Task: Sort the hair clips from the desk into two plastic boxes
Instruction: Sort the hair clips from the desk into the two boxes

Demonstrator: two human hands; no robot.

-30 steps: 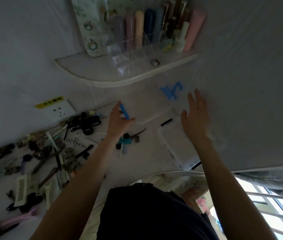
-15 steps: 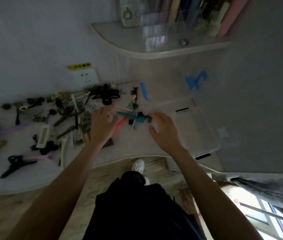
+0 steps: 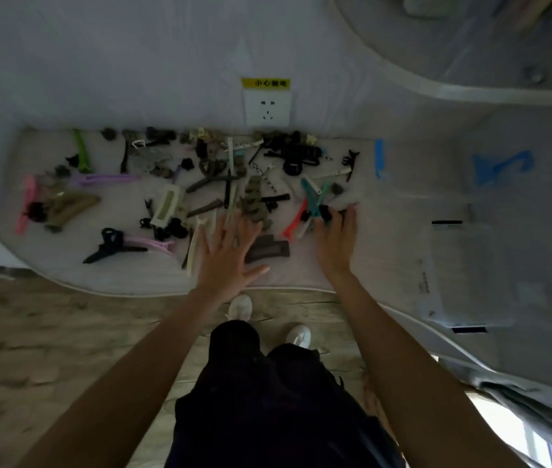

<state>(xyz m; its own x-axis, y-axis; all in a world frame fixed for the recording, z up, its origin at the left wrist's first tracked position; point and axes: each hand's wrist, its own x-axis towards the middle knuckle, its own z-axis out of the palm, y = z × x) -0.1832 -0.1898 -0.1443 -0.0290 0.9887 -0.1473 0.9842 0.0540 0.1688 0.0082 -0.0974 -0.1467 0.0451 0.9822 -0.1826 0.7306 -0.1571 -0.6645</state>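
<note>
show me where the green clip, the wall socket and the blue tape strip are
green clip (image 3: 82,152), head view, middle of its long body
wall socket (image 3: 267,109), head view, centre of the white faceplate
blue tape strip (image 3: 379,158), head view, middle of the strip

Two hands reach over the desk (image 3: 301,278): the left hand (image 3: 227,255) and the right hand (image 3: 335,238). Dozens of hair clips (image 3: 200,184) lie scattered on it, too many and too blurred to count exactly. Right of the clips is one clear plastic box (image 3: 463,271). On the wall above the clips sits one socket (image 3: 267,108). Below the desk, two white shoes (image 3: 240,307) show.
</note>
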